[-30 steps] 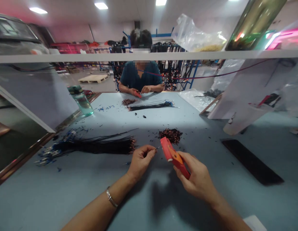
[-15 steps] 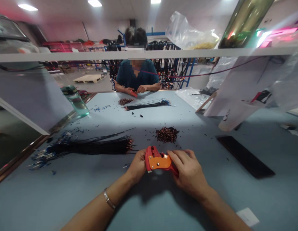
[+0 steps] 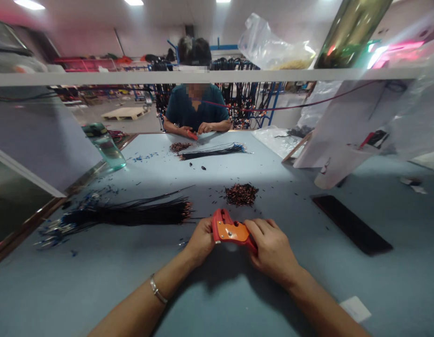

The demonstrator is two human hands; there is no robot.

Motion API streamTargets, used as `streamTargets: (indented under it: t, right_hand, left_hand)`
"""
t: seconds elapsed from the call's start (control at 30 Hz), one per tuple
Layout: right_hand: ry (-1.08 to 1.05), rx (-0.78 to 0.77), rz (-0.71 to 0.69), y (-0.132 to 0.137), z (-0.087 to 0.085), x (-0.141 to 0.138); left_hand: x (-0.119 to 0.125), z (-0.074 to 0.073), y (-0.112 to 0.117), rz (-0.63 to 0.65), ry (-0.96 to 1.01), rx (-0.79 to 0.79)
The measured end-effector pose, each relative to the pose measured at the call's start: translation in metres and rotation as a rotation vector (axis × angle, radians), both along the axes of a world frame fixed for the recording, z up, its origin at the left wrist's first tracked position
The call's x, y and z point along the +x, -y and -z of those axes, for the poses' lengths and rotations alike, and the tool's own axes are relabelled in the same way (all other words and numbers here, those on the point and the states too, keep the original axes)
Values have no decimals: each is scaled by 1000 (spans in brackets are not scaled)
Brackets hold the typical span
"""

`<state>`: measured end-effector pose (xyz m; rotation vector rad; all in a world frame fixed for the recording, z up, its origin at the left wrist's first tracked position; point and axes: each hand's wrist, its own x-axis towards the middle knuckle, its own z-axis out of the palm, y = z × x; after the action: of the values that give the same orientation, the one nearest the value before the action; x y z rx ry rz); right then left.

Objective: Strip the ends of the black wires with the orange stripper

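Observation:
My right hand [image 3: 271, 250] grips a red and orange hand tool [image 3: 229, 229] by its handles, low over the blue table [image 3: 238, 299]. My left hand [image 3: 202, 239] is curled against the tool's red jaw end; what its fingers pinch is hidden. A bundle of thin black wires [image 3: 129, 216] with copper ends lies just left of my left hand. A small heap of brown cut pieces [image 3: 241, 194] sits just beyond the tool.
A person in a dark shirt [image 3: 196, 112] works across the table with a red tool, a wire bundle [image 3: 212, 150] and a small heap. A green glass jar [image 3: 105, 146] stands far left. A black flat slab [image 3: 352, 223] lies right; a white slip [image 3: 355, 309] near right.
My hands came together: the tool swung from pointing away to lying sideways, and my left hand closed in against its jaw. The view drifted slightly.

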<state>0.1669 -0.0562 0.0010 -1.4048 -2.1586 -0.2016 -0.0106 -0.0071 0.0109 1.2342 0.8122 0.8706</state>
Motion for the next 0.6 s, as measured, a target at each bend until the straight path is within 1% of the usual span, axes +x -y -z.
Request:
streamTargets:
  t: [0.17,0.37,0.6]
  right_hand:
    - [22,14,34,0,1,-2]
    - [19,-4,32,-1,3,-2]
    - [29,-12,36,-1,1,-2]
  left_hand:
    - [1,-2,1,22,13,2]
    - [1,0,1,3,20,-44]
    - [2,-2,2,0,21,-10]
